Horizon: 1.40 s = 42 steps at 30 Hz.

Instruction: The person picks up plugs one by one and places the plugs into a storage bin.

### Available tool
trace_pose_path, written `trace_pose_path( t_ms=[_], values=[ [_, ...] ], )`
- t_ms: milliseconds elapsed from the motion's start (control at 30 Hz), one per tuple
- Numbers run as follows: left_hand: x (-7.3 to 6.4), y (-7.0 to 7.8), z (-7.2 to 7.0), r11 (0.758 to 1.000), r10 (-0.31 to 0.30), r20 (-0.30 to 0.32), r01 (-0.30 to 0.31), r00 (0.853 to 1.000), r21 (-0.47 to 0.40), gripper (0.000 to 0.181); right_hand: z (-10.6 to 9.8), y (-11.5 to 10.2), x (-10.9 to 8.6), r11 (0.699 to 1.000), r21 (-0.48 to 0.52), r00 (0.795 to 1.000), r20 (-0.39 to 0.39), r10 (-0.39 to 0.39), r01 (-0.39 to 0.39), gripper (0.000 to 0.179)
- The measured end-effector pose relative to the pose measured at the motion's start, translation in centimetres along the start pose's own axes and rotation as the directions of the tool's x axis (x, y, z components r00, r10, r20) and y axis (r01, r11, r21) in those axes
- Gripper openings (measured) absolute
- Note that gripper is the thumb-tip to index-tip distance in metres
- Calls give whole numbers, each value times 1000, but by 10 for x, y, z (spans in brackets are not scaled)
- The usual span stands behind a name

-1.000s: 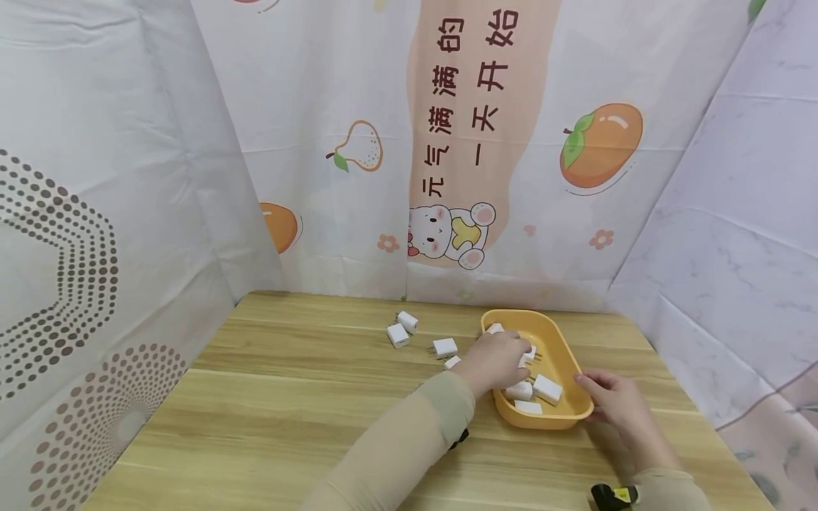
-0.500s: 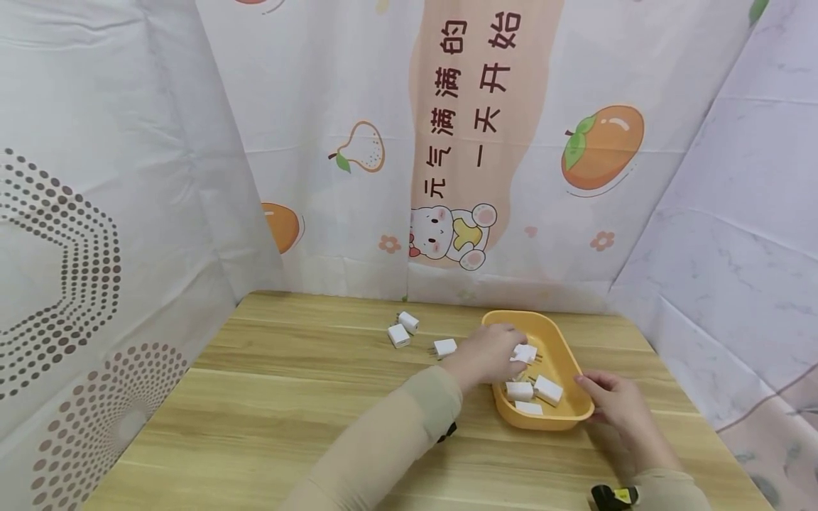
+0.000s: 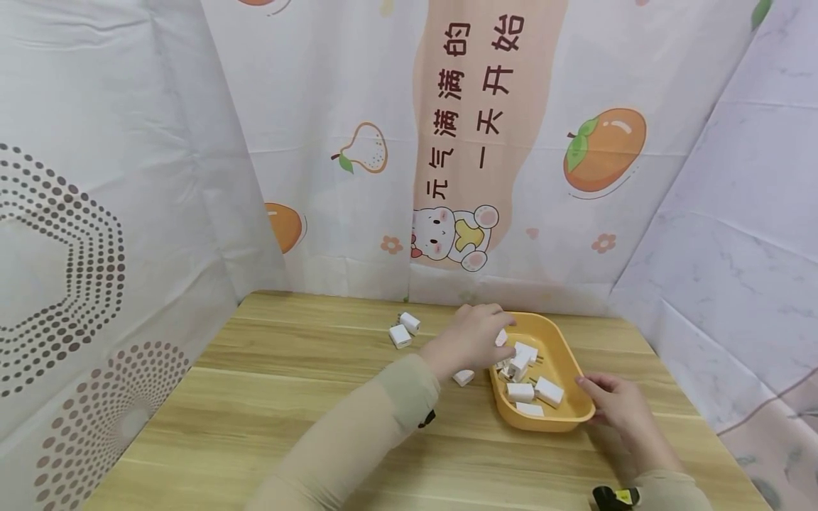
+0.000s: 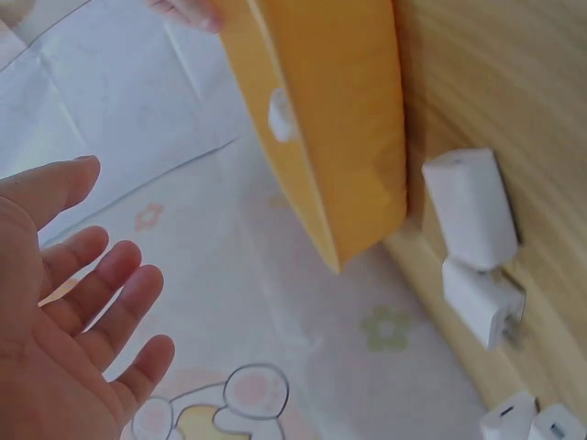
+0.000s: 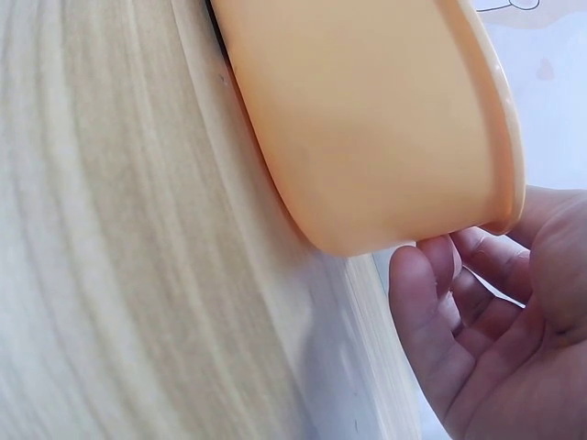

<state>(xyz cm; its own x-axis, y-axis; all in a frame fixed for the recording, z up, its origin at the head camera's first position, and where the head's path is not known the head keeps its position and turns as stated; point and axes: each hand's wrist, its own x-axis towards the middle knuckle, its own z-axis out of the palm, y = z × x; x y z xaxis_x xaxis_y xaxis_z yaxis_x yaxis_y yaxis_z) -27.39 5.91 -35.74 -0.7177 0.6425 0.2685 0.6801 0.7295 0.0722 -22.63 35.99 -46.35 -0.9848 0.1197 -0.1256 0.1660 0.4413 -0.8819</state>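
My left hand (image 3: 469,341) hovers over the left rim of a yellow plastic tray (image 3: 571,358). In the left wrist view its fingers (image 4: 119,302) are spread and loosely bent, with nothing in the palm. Several white plug-in chargers lie loose in the tray, among them one charger (image 3: 548,391) near its front right. My right hand (image 3: 618,404) grips the tray's right rim, thumb on top and fingers below. Left of the tray, a charger (image 3: 463,377) lies on the table beneath my left wrist; another charger (image 4: 472,206) beside the tray shows in the left wrist view.
Two more white chargers, a front one (image 3: 400,336) and a back one (image 3: 410,323), lie together farther left on the wood-grain table (image 3: 255,419). A printed curtain (image 3: 358,234) hangs right behind the table's back edge, with further cloths along both sides.
My left hand has drawn back leftward and up from inside the tray, uncovering white chargers there. My right hand has kept its grip on the rim. The head view has shifted slightly.
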Motion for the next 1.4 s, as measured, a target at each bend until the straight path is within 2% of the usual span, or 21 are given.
trace_pose_path(
  t_ms=[200,333,633,967,1200,1400],
  values=[
    [-7,-15,-19,999,-39,-7,39,999,19,46,0,0,0,1000,20,1000,0,-1,1,58],
    [-13,-29,-25,998,-56,-10,56,998,18,49,0,0,0,1000,5,1000,6,-2,2,59],
    [-30,-68,-28,997,-59,-47,61,997,57,51,-2,1,1,1000,-22,1000,23,-5,5,58],
    [-54,-98,-43,991,-136,-17,137,991,9,52,-2,0,1,1000,-21,1000,22,-11,11,56],
    [-65,-114,-44,985,-174,-19,174,985,4,52,-2,0,2,1000,-24,999,28,-17,18,58],
    [-67,-119,-41,986,-168,-32,169,985,5,51,-2,-1,2,1000,-31,1000,29,-5,6,58]
  ],
)
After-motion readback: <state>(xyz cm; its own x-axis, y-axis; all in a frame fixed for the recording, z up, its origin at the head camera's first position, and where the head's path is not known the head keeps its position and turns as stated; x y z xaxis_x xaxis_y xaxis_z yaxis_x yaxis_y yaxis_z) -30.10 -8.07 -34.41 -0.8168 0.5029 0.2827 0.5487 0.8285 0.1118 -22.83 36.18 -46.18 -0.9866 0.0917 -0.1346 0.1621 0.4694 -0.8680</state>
